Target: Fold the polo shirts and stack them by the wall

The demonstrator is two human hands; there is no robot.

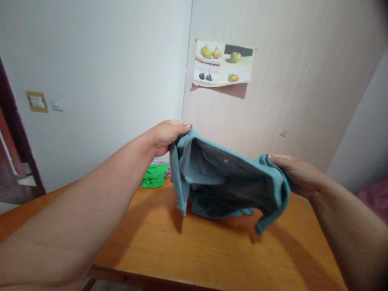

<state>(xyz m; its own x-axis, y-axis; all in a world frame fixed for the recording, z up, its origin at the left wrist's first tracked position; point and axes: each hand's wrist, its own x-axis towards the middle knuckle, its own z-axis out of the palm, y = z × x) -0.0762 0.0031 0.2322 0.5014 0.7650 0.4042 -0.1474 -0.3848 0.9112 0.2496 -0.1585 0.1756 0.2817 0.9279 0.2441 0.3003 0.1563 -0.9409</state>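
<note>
A blue-grey cloth garment (224, 165) hangs between my two hands above the wooden table (169, 250). My left hand (168, 135) grips its upper left edge, thumb pressed on top. My right hand (291, 171) is closed on the bunched fabric at the other end, lower than the left; some of its fingers are hidden behind the cloth. The garment sags open in the middle, showing a darker inside and a small pale spot. Its lower folds hang close to the tabletop; whether they touch it I cannot tell.
A bright green cloth (155, 176) lies at the table's far left, beside other fabric. Behind the table stand a white wall (121, 60) and a pale wooden panel (281, 81) with a fruit picture sheet (223, 64). Pink fabric (376, 198) shows at the right edge.
</note>
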